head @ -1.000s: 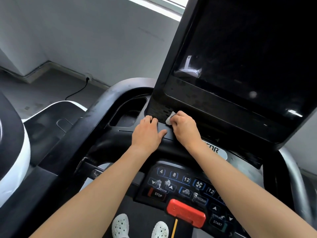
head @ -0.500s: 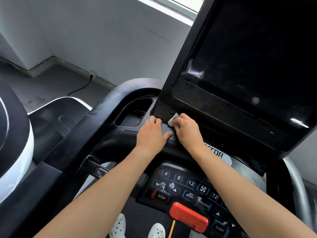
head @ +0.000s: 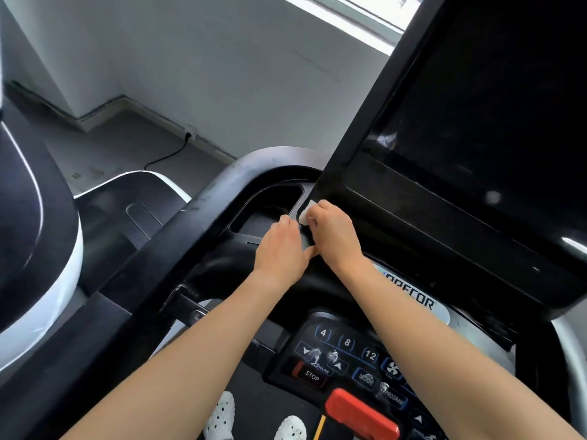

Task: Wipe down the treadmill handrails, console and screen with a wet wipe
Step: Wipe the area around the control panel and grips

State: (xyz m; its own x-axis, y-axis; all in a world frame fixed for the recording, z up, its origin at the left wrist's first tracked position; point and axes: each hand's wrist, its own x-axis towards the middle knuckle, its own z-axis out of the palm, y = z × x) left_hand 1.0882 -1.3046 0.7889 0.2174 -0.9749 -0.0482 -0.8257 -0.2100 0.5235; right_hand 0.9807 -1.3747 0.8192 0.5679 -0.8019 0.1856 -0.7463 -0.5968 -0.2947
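Wet wipe (head: 305, 213) pinched by R hand (head: 335, 233), screen (head: 476, 122) corner just above grip; if loosened, could be dropped into console recess (head: 265, 206) to its left.

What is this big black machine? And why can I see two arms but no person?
It's a treadmill, a machine for running indoors. The camera sits on the person's head and looks down, so only the arms show. The big dark slab is the screen. The right hand pinches a small white wet wipe against the machine, just under the screen's lower left corner. The left hand rests beside it on the console and holds nothing. Lower down are buttons marked STOP and MODE, a red tab, and at the bottom edge the person's white shoes.
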